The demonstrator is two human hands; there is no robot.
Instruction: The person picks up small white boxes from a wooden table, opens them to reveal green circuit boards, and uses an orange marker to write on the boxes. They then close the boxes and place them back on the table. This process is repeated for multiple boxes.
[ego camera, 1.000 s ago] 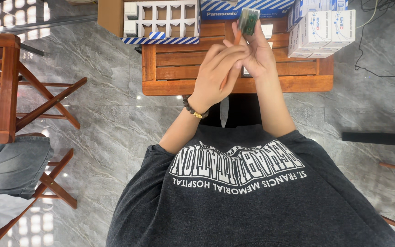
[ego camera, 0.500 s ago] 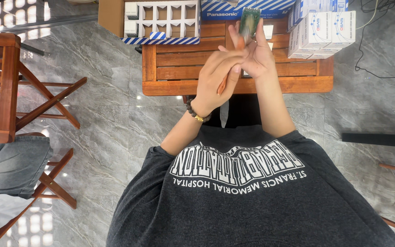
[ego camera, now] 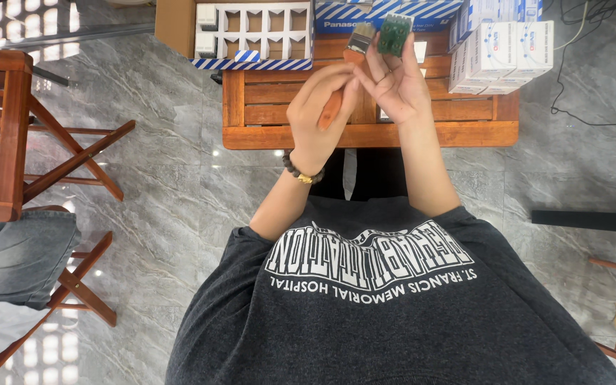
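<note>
My left hand [ego camera: 320, 108], with a beaded bracelet on its wrist, grips a small paintbrush [ego camera: 358, 41] by its orange wooden handle. The bristle end points up toward the far edge of the table. My right hand [ego camera: 398, 84] holds a small green circuit board [ego camera: 394, 33] upright between its fingertips, just right of the brush head. Both hands hover over a slatted wooden table [ego camera: 365, 134].
On the table's far side are a cardboard box with a white compartment grid [ego camera: 254, 32], a blue-and-white carton [ego camera: 386, 13] and stacked white boxes [ego camera: 502, 55]. A wooden folding stand [ego camera: 16, 135] and folded jeans [ego camera: 19, 257] are at left; a black cable [ego camera: 572, 107] runs at right.
My left hand has drawn back to the left off my right hand. The brush now shows beside the green board, which stays raised.
</note>
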